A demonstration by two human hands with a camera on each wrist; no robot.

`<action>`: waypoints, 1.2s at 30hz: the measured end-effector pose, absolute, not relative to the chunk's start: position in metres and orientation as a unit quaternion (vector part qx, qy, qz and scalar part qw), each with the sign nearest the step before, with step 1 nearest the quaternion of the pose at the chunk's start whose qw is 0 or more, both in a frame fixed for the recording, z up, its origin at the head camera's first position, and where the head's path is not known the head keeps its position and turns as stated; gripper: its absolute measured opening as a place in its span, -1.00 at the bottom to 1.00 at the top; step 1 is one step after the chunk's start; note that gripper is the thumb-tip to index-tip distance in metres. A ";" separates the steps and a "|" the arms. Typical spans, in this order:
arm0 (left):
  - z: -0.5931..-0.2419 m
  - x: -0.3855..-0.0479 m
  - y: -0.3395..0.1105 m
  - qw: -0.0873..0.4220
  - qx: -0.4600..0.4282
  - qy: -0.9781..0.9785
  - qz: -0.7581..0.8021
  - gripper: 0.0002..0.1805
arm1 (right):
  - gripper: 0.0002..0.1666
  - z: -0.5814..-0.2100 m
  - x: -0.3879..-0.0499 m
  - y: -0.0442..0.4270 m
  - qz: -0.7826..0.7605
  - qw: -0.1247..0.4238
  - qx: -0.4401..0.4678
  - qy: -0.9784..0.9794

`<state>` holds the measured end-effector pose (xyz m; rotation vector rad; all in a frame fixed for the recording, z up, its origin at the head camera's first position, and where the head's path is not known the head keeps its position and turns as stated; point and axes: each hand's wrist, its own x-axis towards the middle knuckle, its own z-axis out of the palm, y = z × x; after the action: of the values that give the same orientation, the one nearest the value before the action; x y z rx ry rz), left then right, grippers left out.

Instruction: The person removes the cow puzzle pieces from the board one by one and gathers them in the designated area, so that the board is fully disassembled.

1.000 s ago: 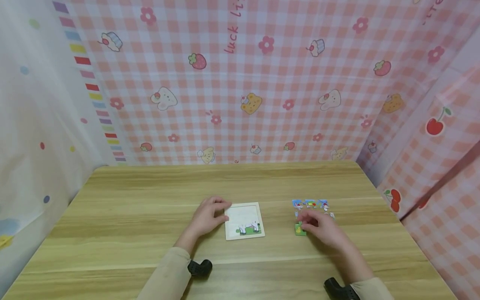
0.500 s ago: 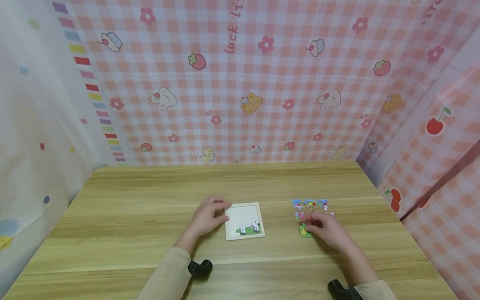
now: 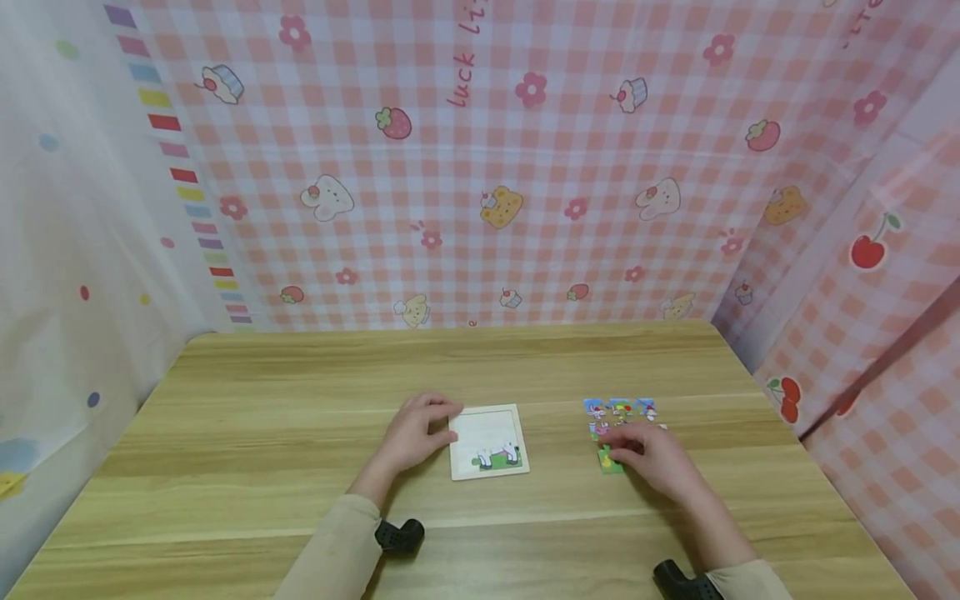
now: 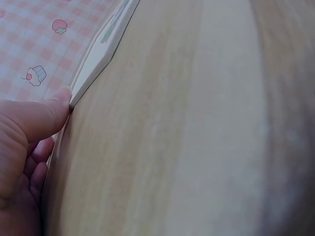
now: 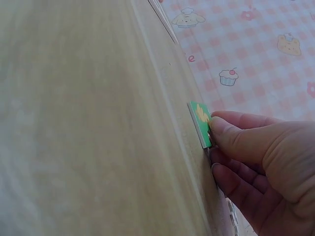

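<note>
My left hand point(image 3: 417, 433) holds the left edge of a square wooden puzzle board point(image 3: 480, 425). In the left wrist view the thumb point(image 4: 56, 105) touches the board's corner point(image 4: 93, 71). Along the board's lower right lies a fitted part of the picture, white animal legs on green point(image 3: 501, 456). My right hand point(image 3: 651, 458) pinches a green puzzle piece point(image 3: 610, 460) with a yellow print between thumb and forefinger, low at the table. The right wrist view shows this green piece point(image 5: 200, 123) slightly tilted, its far end hidden by the fingers.
Several loose puzzle pieces point(image 3: 621, 408) lie in rows just beyond the right hand, some partly hidden by it. Both hands are over a wood-grain table point(image 3: 300, 375). A pink checked cloth point(image 3: 450, 250) hangs behind its back edge. Black wrist devices point(image 3: 401, 537) sit on both wrists.
My right hand and the green puzzle piece shifted slightly right and nearer, uncovering a pink piece behind; in the last half second they hold almost still. The left hand and board stay put.
</note>
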<state>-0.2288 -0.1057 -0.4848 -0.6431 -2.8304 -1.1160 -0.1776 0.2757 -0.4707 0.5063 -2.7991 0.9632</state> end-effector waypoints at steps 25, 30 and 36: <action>-0.487 -0.227 -0.110 0.010 -0.227 -0.900 -0.371 -0.52 | -0.77 -0.465 -0.177 0.267 0.333 0.101 0.195 -0.917; -0.485 -0.221 -0.114 -0.012 -0.247 -0.892 -0.378 -0.34 | -0.78 -0.463 -0.181 0.252 0.346 0.093 0.229 -0.905; -0.480 -0.212 -0.112 -0.046 -0.244 -0.893 -0.375 -0.05 | -0.76 -0.462 -0.187 0.223 0.364 0.053 0.242 -0.898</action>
<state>-0.2123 -0.1124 -0.4802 -0.7885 -2.8913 -1.2122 -0.1867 0.2232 -0.4625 0.7365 -2.7291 1.1081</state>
